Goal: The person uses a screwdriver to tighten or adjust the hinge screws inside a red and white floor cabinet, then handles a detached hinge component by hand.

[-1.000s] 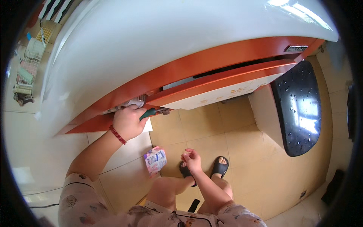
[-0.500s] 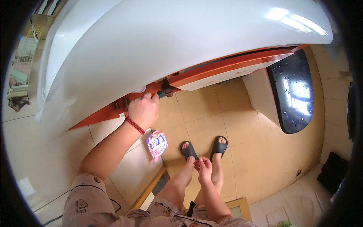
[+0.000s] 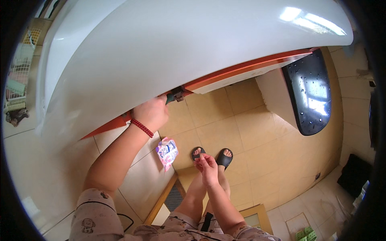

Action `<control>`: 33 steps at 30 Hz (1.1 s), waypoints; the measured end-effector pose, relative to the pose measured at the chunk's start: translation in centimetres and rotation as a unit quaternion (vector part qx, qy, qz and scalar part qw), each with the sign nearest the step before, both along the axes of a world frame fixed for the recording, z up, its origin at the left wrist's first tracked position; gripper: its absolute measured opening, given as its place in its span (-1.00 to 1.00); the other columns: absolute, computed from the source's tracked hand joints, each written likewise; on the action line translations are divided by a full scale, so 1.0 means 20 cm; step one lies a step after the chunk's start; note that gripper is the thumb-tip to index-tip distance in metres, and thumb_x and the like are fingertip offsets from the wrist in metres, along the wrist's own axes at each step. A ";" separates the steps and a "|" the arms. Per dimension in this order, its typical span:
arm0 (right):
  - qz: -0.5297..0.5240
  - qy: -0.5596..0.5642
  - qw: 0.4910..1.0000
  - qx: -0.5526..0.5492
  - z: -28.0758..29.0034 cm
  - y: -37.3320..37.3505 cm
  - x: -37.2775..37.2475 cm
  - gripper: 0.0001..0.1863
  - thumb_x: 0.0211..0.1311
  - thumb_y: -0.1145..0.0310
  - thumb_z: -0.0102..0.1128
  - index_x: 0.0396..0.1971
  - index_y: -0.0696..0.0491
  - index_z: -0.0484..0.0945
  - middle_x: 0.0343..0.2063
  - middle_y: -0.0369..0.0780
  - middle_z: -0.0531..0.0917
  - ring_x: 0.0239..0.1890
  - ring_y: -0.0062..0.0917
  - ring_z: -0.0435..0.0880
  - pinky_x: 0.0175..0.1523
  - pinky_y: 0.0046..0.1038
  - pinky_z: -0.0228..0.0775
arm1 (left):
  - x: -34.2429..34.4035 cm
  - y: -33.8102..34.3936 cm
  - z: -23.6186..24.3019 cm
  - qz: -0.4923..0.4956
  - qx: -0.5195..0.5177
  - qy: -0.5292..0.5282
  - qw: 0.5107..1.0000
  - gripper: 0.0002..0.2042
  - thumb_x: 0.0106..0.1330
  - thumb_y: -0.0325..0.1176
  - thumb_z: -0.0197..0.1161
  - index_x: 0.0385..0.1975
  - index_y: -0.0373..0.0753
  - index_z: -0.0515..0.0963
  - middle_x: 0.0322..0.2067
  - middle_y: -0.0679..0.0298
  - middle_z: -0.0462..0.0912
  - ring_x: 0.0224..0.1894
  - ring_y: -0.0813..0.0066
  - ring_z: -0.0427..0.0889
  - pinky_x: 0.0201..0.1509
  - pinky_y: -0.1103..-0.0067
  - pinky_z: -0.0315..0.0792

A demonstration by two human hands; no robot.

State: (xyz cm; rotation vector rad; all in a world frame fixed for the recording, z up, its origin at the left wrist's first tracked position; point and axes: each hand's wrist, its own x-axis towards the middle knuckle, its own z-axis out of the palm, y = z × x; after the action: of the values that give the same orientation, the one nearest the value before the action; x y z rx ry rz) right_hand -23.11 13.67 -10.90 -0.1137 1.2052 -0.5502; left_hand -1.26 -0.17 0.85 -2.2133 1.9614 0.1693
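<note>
My left hand (image 3: 151, 114) reaches under the edge of the white basin (image 3: 161, 44), its fingers wrapped round a tool with a dark green handle (image 3: 170, 98). The tool's working end is hidden. Right beside the handle is a dark metal hinge (image 3: 178, 94) at the end of the open red-edged cabinet door (image 3: 241, 69). Part of the red cabinet frame (image 3: 107, 126) shows left of my wrist. My right hand (image 3: 207, 168) hangs in front of my legs, thumb and fingers pinched together; anything between them is too small to make out.
A pink and white soft package (image 3: 167, 153) lies on the floor near my feet. At the right, a wet black rounded top (image 3: 309, 94) sticks out. Wooden-framed pieces (image 3: 257, 221) are beside my legs. Wire baskets (image 3: 20, 72) stand far left, green slippers (image 3: 306, 233) lower right.
My left hand has shifted slightly left and farther under the basin edge, still on the green-handled tool. My right hand has risen a little and moved left, still pinched. The view has tilted slightly.
</note>
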 end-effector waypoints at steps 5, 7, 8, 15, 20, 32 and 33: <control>0.035 -0.014 0.999 -0.003 0.01 0.00 -0.02 -0.84 0.15 0.32 0.00 -0.32 0.06 0.40 -0.45 -0.32 0.53 -0.39 -0.65 0.52 -0.28 -0.62 0.33 | -0.04 0.00 -0.01 -0.070 0.026 -0.046 0.996 -0.84 -0.05 -0.31 0.15 -0.56 -0.28 0.45 -0.56 0.09 0.48 -0.56 0.17 0.51 -0.51 0.38 0.41; 0.036 -0.018 0.999 -0.012 0.01 0.00 -0.04 -0.84 0.15 0.32 0.00 -0.31 0.07 0.40 -0.45 -0.32 0.53 -0.39 -0.65 0.52 -0.29 -0.63 0.34 | -0.08 -0.02 0.00 -0.043 0.055 -0.052 0.996 -0.85 -0.06 -0.34 0.12 -0.56 -0.29 0.45 -0.58 0.08 0.49 -0.55 0.19 0.53 -0.50 0.38 0.43; 0.040 -0.020 0.999 -0.023 0.01 0.00 -0.05 -0.83 0.16 0.32 -0.01 -0.30 0.07 0.39 -0.45 -0.31 0.53 -0.39 -0.65 0.52 -0.29 -0.64 0.34 | -0.10 -0.03 0.00 -0.014 0.083 -0.056 0.995 -0.86 -0.07 -0.36 0.09 -0.56 -0.30 0.45 -0.60 0.07 0.49 -0.53 0.20 0.54 -0.49 0.38 0.45; 0.049 -0.037 0.998 -0.008 0.05 -0.03 -0.14 -0.85 0.16 0.31 -0.02 -0.32 0.05 0.38 -0.48 -0.33 0.51 -0.40 -0.67 0.48 -0.29 -0.63 0.32 | -0.13 -0.16 0.05 0.177 0.154 -0.033 0.971 -0.72 0.03 -0.22 0.09 -0.50 -0.36 0.51 -0.45 -0.05 0.52 -0.33 0.09 0.51 -0.24 0.36 0.39; 0.049 -0.054 0.997 -0.021 0.09 -0.05 -0.20 -0.84 0.16 0.31 -0.01 -0.32 0.06 0.38 -0.48 -0.33 0.51 -0.41 -0.67 0.48 -0.29 -0.64 0.31 | -0.06 -0.17 0.02 0.239 0.182 0.001 0.954 -0.68 0.07 -0.18 0.06 -0.48 -0.40 0.50 -0.41 -0.07 0.52 -0.30 0.10 0.51 -0.21 0.38 0.38; 0.027 -0.048 0.998 -0.025 0.14 -0.05 -0.28 -0.86 0.17 0.38 -0.04 -0.31 0.10 0.36 -0.48 -0.32 0.49 -0.41 -0.65 0.48 -0.31 -0.66 0.30 | -0.26 -0.14 -0.01 -0.264 0.165 -0.237 0.920 -0.90 -0.19 -0.45 0.15 -0.64 -0.31 0.46 -0.63 0.17 0.46 -0.57 0.36 0.55 -0.55 0.54 0.41; 0.010 -0.058 0.998 -0.024 0.14 -0.04 -0.25 -0.86 0.17 0.38 -0.04 -0.31 0.10 0.36 -0.48 -0.32 0.49 -0.41 -0.65 0.48 -0.32 -0.66 0.30 | -0.30 -0.15 0.02 -0.256 0.200 -0.241 0.915 -0.92 -0.10 -0.46 0.07 -0.66 -0.25 0.51 -0.55 0.16 0.52 -0.55 0.33 0.55 -0.53 0.48 0.40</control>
State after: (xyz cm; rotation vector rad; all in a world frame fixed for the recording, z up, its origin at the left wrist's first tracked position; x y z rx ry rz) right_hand -28.19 12.84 -8.08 -0.1334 1.0771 -0.5612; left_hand -7.23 -3.20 1.15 -1.2814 1.9202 -0.0465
